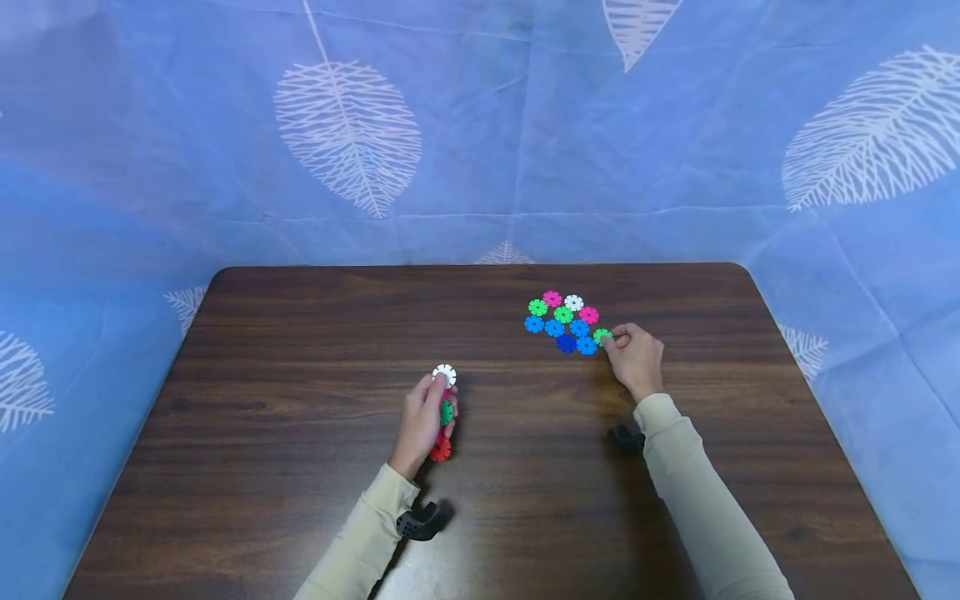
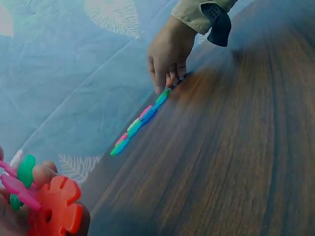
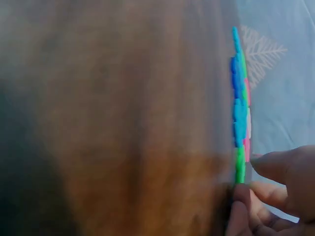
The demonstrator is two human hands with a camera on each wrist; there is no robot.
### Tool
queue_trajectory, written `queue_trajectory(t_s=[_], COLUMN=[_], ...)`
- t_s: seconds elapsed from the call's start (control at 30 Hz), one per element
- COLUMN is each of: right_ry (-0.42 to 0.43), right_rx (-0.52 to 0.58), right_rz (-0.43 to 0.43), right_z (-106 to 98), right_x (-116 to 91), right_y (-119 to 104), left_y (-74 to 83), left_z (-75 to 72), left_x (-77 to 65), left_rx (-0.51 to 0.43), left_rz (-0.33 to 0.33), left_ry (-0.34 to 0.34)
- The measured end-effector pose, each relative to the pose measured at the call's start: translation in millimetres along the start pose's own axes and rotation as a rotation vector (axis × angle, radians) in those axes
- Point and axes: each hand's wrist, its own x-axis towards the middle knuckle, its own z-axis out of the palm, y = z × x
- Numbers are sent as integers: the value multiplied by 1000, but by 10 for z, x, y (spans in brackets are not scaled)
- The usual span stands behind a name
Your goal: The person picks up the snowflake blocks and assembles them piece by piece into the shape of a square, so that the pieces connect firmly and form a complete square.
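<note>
My left hand (image 1: 422, 421) grips a small assembly of joined interlocking plastic discs over the left-middle of the table. Its white disc (image 1: 445, 375) is at the top under the thumb, a green disc (image 1: 447, 412) shows between the fingers, and a red disc (image 2: 58, 209) sticks out at the bottom. Pink discs (image 2: 19, 189) sit among them, partly hidden by the hand. Farther right, my right hand (image 1: 637, 360) pinches the edge of a green disc (image 3: 240, 165) with thumb and fingertips. That disc lies at the right end of a flat cluster of loose discs.
The cluster holds several blue discs (image 1: 554, 327), a dark blue disc (image 1: 566, 343), pink discs (image 1: 552, 298), other green ones and a white disc (image 1: 573, 302). It lies on the brown wooden table (image 1: 300, 350), toward its far edge. A blue leaf-patterned cloth (image 1: 465, 125) hangs behind.
</note>
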Motion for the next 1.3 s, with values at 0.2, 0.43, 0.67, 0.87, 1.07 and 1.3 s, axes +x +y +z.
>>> queue_trajectory(t_s=[0.2,0.43,0.67,0.87,1.07,1.3], right_ry=[-34,-40,-47,-77,-69,10], right_rx=[-62,-81,-70,40,116,151], right_rz=[-26,6,16,110,142,115], right_z=[15,8,-6,-60,-129,-93], right_x=[88,92,86,57,-31,-193], right_y=[6,13,3,24,49,9], left_y=[-5,8,38,23,17,33], left_z=[-35,-51,-71,-71,-58,-50], left_x=[11,7,24,31,30,38], left_rx=[-15,14,15,7,-19,-31], left_rz=[-7,-57,-66,-66,-107,-87], left_ry=[12,16,23,40,23,-11])
